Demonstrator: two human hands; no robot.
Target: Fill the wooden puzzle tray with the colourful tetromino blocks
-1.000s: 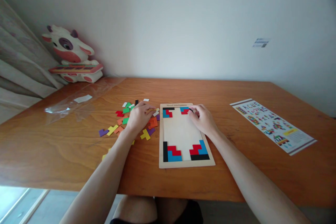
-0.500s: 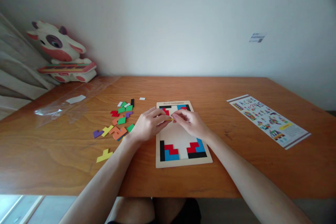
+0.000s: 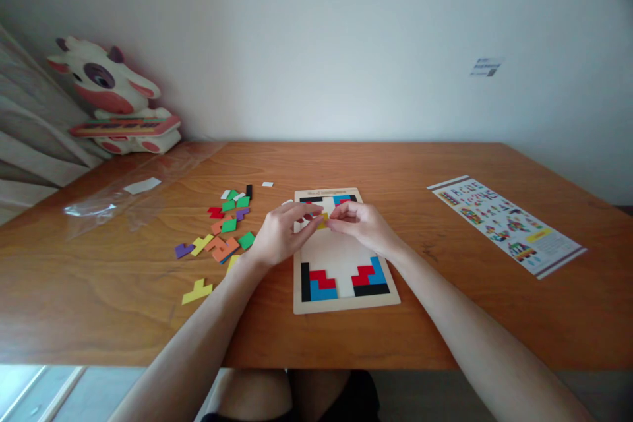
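A small yellow puzzle piece point(image 3: 323, 221) is between my fingertips, over the upper part of the wooden puzzle board point(image 3: 297, 290). My left hand point(image 3: 284, 232) pinches it from the left, thumb below the fingers. From the other side my right hand point(image 3: 363, 229) has thumb and finger closed at its right edge. Black, blue and red pieces fill the board's near corners, such as the red piece point(image 3: 322, 280) at left and the black piece point(image 3: 372, 290) at right. More pieces lie in the far corners, partly behind my hands. The board's middle is bare pale wood.
Left of the board lie loose pieces, among them an orange piece point(image 3: 225, 249), a green piece point(image 3: 246, 241) and a yellow piece point(image 3: 198, 291). A printed pattern sheet point(image 3: 507, 227) lies at right. Clear plastic wrapping point(image 3: 113, 201) and a cow toy keyboard point(image 3: 123, 125) are at far left.
The yellow piece has tilted, so more of its face shows between my fingers. My right fingertips have shifted slightly right. The view has tipped a little.
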